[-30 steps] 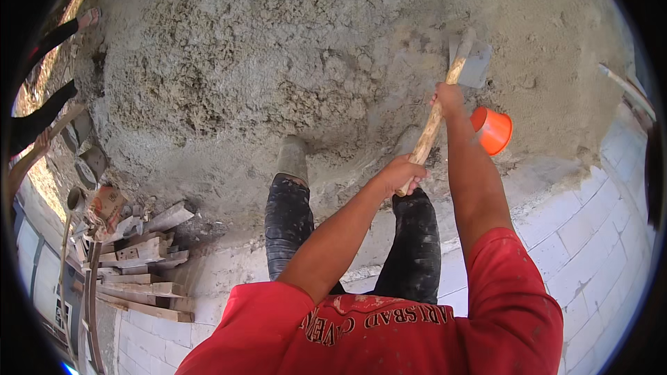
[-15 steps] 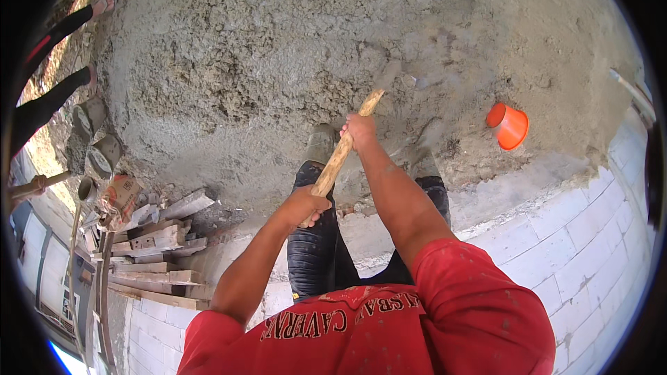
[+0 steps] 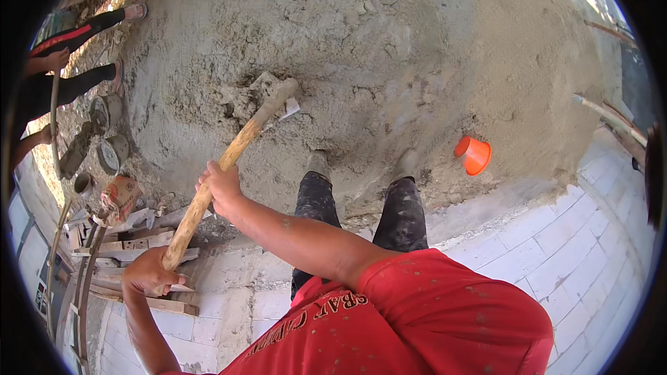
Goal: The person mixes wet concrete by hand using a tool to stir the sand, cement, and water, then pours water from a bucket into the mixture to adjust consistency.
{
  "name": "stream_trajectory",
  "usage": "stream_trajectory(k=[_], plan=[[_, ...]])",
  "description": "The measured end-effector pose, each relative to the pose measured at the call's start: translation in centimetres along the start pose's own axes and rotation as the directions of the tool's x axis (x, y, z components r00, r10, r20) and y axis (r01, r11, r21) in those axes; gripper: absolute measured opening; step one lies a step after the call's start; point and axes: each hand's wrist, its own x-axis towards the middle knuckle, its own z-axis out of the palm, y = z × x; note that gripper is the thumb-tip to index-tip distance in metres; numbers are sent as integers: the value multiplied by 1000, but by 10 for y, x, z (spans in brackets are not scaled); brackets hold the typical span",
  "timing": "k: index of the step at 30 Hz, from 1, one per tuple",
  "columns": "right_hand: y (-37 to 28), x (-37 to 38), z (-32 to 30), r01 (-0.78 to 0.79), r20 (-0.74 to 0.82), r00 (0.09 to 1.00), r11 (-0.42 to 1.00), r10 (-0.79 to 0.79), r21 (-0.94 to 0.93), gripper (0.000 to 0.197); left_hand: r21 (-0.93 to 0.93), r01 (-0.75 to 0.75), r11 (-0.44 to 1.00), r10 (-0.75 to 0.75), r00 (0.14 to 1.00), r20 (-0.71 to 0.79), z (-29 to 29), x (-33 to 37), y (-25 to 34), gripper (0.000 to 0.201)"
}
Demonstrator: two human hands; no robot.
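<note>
My two hands are wrapped round the thick wooden handle of a hoe, which slants from lower left up to the wet concrete. My left hand grips the handle near its butt end. Farther up, toward the middle of the handle, my right hand is closed round it. The hoe's head, smeared with grey, sits against a lump of wet concrete; most of the blade is hidden, with a pale edge showing on the right. My booted feet stand in the concrete, right of the hoe.
An orange bucket lies tilted on the concrete to the right. At left stand grey-smeared buckets, a torn sack and stacked planks. Another person's legs and hands on a pole are at far left. Behind me runs a pale block wall.
Both hands have swung left with the hoe, and its head now shows in the concrete left of my feet. The view has shifted. More of the other person's arms and pole now shows.
</note>
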Motion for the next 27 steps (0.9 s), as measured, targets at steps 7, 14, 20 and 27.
stream_trajectory(k=[7,14,20,27], plan=[[-246,-38,-94,363,-62,928,928,-368,-88,23,65,-388,919,391,919,-48,161,109,131,49],[-589,-131,-237,424,-230,848,872,-477,-247,13,342,-618,708,672,739,-55,361,137,393,51],[-714,-158,-293,404,-250,876,911,-412,-85,20,431,-543,721,573,816,70,415,83,506,48],[-778,-169,-338,372,-336,878,928,-340,33,18,515,-403,757,442,896,51,463,52,612,44]])
